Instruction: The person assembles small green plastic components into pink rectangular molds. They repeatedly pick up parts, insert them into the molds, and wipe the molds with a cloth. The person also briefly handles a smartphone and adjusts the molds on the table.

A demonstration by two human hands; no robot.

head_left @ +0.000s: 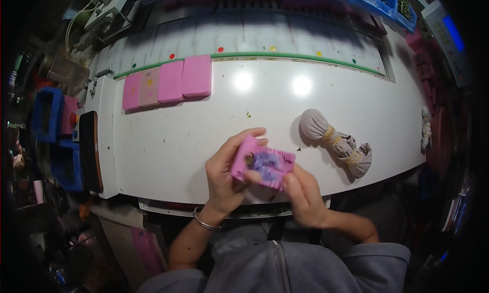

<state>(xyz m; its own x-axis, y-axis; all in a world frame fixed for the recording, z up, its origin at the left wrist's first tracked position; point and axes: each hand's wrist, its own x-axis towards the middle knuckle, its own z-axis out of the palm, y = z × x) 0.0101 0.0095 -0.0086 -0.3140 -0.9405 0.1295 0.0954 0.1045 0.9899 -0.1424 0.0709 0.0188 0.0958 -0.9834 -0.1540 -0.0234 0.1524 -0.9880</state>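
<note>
Above the table's near edge I hold a pink mould block (279, 159) between both hands. Its upper face shows a hollow stained bluish purple, with a small dark greenish bit at its left end. My left hand (224, 173) wraps round the left side, with a metal bangle on its wrist. My right hand (307, 196) pinches the lower right corner between thumb and fingers. To the right of my hands lies a tied greyish cloth bag (333, 140), bound with yellowish bands in two places.
Several pink blocks (196, 76) stand in a row at the back left of the white table (168, 155). A dark phone-like slab (90, 150) and blue bins (66, 165) are at the left. A green-edged strip (244, 54) crosses the back. Blue trays (377, 2) sit at the far right.
</note>
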